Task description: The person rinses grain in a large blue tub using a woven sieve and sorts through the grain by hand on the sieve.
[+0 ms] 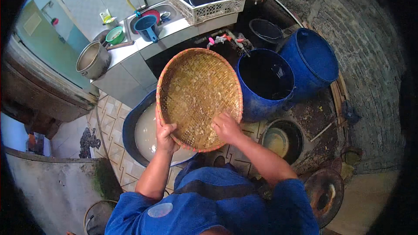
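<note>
A round woven bamboo sieve basket [196, 81] with red-orange stitching on its rim is held up before me, tilted so its inside shows. Wet, pale bits [204, 104] are scattered over the weave. My left hand [166, 137] grips the lower left rim, thumb on the inside. Inside the lower right part, my right hand [227, 129] touches the weave with curled fingers; whether they hold any of the bits is hidden. Partly covered by the basket, a dark blue tub [129, 140] of cloudy whitish liquid [147, 130] stands on the tiled floor.
Two blue plastic barrels [243, 71] [290, 42] stand beyond the basket at right. A dark basin [298, 140] lies by my right forearm. The tiled sink counter [202, 27] carries a white crate [209, 13], a blue dipper [146, 24] and a metal pot [94, 58].
</note>
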The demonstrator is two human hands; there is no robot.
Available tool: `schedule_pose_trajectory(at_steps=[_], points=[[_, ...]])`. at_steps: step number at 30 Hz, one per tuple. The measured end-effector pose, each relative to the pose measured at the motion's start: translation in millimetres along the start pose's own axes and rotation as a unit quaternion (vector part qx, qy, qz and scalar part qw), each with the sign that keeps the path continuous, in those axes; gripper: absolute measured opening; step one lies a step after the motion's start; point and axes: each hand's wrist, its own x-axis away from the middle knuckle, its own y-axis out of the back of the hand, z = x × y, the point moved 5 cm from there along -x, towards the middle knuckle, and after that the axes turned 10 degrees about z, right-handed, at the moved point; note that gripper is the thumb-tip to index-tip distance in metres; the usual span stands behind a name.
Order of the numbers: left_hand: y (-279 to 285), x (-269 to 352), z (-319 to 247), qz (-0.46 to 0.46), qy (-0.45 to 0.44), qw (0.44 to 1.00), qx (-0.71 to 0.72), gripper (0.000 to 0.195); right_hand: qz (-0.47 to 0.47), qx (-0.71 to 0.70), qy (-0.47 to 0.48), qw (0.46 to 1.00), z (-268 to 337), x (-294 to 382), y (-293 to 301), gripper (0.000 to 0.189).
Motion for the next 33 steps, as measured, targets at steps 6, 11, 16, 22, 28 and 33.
schedule_pose_trajectory(at_steps=[6,11,16,22,28,33], points=[[19,-1,10,0.011,-0.023,1.000,-0.019,0.090,-0.164,0.077,-0.029,0.983,-25,7,8,0.031],[12,-10,14,-0.017,-0.034,0.999,0.012,0.096,-0.150,0.039,-0.089,0.984,5,9,-12,0.032],[3,-14,15,-0.043,-0.027,0.999,0.010,0.095,-0.099,-0.096,-0.061,0.989,27,-1,-37,0.022],[19,-18,11,-0.037,-0.017,0.999,0.021,0.089,0.017,-0.022,-0.107,0.994,15,-2,-21,0.019],[29,-22,13,-0.053,0.024,0.996,0.069,0.085,0.068,0.041,-0.081,0.994,13,3,-16,0.020],[46,-19,24,-0.032,0.096,0.990,0.100,0.084,0.086,0.006,-0.126,0.988,17,-20,9,0.024]])
